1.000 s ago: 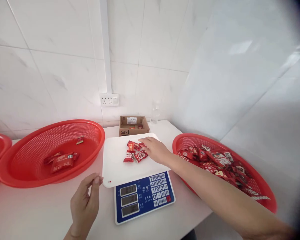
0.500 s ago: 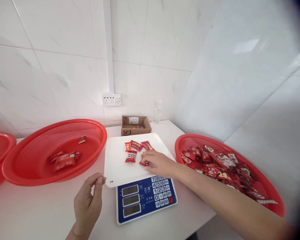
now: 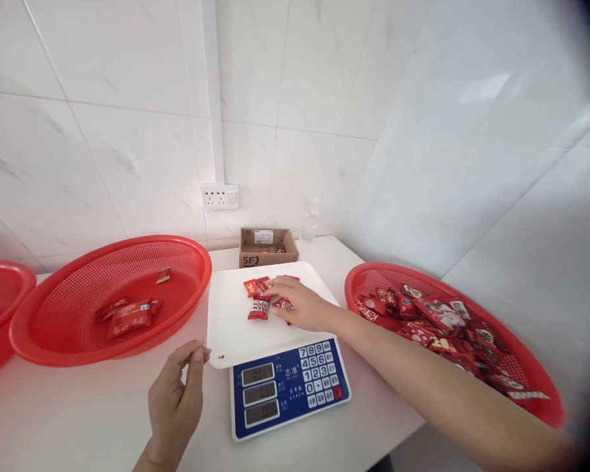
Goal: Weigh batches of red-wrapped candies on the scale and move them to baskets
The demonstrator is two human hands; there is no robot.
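Several small red snack packets (image 3: 258,308) lie grouped on the white weighing tray (image 3: 231,337) of a digital scale (image 3: 290,387). Over them is my right hand (image 3: 302,305), its fingers stretched out and spread across the packets, partly covering them. Thumb and fingertip of my left hand (image 3: 177,390) are pinched together by the tray's front left corner; whatever lies between them, if anything, cannot be made out. The scale has a blue panel with three displays and a keypad.
A red basket (image 3: 535,377) full of red packets stands at right. Left of the scale, another red basket (image 3: 39,328) holds a few packets; part of a third basket (image 3: 14,270) shows at the far left. Behind the tray stands a cardboard box (image 3: 270,259), beside a clear bottle (image 3: 310,223).
My right hand has shifted slightly up and left, from one packet to spread over the group, and the packets sit closer together. My left hand keeps its pinch.
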